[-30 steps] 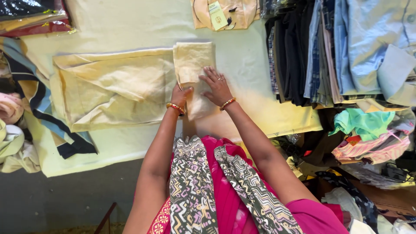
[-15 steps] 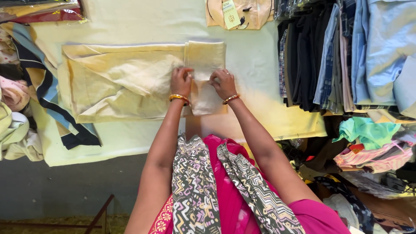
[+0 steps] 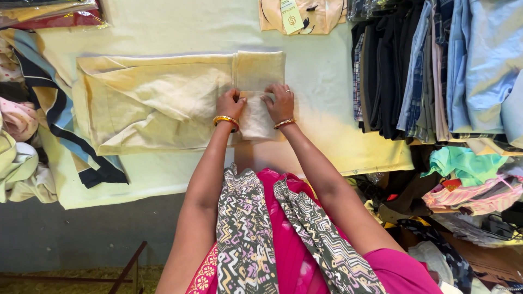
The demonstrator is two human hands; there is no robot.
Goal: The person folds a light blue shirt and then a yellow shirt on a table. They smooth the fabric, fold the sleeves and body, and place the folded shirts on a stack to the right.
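Note:
A pale yellow cloth [image 3: 158, 103] lies spread on the table, covered by a light sheet [image 3: 163, 174]. Its right end is folded into a narrow strip [image 3: 259, 71]. My left hand [image 3: 230, 103] pinches the cloth at the fold's left edge. My right hand [image 3: 280, 103] grips the fold's right side, a ring on one finger. Both wrists wear gold bangles. The two hands sit close together near the middle of the strip.
Hanging shirts and trousers [image 3: 436, 65] crowd the right side. A tagged beige garment [image 3: 299, 16] lies at the far edge. Folded clothes [image 3: 22, 136] pile at the left, more heaps [image 3: 468, 185] at the lower right. A dark striped cloth [image 3: 60, 125] lies under the yellow one.
Both hands have drawn nearer each other on the folded strip and moved from flat pressing to gripping its edges. The view has shifted slightly.

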